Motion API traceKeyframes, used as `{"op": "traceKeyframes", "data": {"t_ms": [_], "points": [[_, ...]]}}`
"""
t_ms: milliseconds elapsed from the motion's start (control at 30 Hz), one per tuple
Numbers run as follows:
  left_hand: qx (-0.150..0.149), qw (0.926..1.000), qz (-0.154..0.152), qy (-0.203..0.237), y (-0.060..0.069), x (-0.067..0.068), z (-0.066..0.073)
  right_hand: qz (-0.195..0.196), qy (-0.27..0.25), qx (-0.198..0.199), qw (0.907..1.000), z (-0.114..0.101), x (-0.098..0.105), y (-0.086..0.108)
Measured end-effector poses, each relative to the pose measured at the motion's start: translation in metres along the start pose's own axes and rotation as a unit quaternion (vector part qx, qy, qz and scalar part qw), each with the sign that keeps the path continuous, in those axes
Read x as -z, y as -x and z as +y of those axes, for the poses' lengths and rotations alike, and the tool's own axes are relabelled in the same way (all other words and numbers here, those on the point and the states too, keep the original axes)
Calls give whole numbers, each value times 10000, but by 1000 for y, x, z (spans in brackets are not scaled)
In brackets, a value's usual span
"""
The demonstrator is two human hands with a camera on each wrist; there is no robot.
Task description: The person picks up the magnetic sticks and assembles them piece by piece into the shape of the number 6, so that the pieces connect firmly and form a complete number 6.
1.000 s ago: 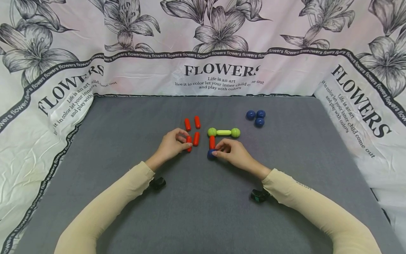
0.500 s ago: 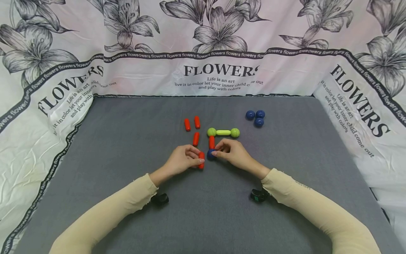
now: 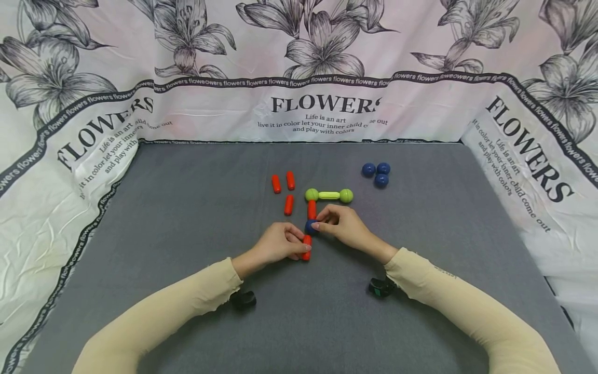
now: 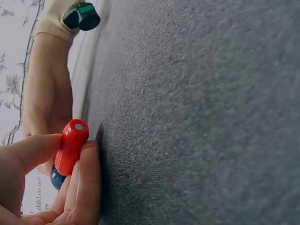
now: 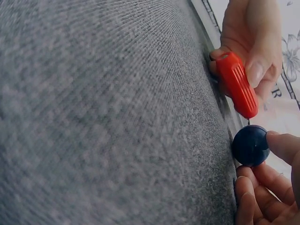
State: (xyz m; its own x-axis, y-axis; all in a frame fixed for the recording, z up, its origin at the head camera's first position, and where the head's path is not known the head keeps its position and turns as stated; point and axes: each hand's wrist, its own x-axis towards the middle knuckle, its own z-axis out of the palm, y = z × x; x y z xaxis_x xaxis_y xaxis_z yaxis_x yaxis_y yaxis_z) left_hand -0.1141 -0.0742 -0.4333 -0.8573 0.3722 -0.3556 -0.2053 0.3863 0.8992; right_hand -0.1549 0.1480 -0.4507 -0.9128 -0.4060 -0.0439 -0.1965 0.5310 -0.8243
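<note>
My left hand [image 3: 280, 243] pinches a ribbed red rod [image 3: 306, 248] between thumb and fingers. In the right wrist view that rod [image 5: 238, 85] points at a blue ball [image 5: 251, 145], its end very close to it; whether they touch I cannot tell. Thumb and fingers of my right hand [image 3: 344, 227] pinch this ball. Beyond the ball, another red rod [image 3: 312, 209] runs up to a green ball [image 3: 311, 195]. From there a yellow-green rod [image 3: 329, 196] leads right to a second green ball [image 3: 346, 196].
Three loose red rods [image 3: 289, 204] lie left of the joined pieces. Three blue balls [image 3: 381, 181] sit together at the back right. A grey cloth [image 3: 187, 197] covers the table, with a flower-printed curtain [image 3: 210, 104] around its back and sides.
My left hand has carried the red rod from beside the loose rods, toward me and to the right, to just below the blue ball. The right hand has stayed on that ball.
</note>
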Motion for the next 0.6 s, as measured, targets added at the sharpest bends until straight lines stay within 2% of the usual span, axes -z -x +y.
{"op": "traceKeyframes", "data": {"t_ms": [200, 600], "points": [[281, 9995, 112, 23, -5, -3, 2, -45, -20, 6, 10000, 0, -1, 0], [301, 9994, 170, -40, -9, -5, 7, -6, -53, -12, 10000, -2, -1, 0]]}}
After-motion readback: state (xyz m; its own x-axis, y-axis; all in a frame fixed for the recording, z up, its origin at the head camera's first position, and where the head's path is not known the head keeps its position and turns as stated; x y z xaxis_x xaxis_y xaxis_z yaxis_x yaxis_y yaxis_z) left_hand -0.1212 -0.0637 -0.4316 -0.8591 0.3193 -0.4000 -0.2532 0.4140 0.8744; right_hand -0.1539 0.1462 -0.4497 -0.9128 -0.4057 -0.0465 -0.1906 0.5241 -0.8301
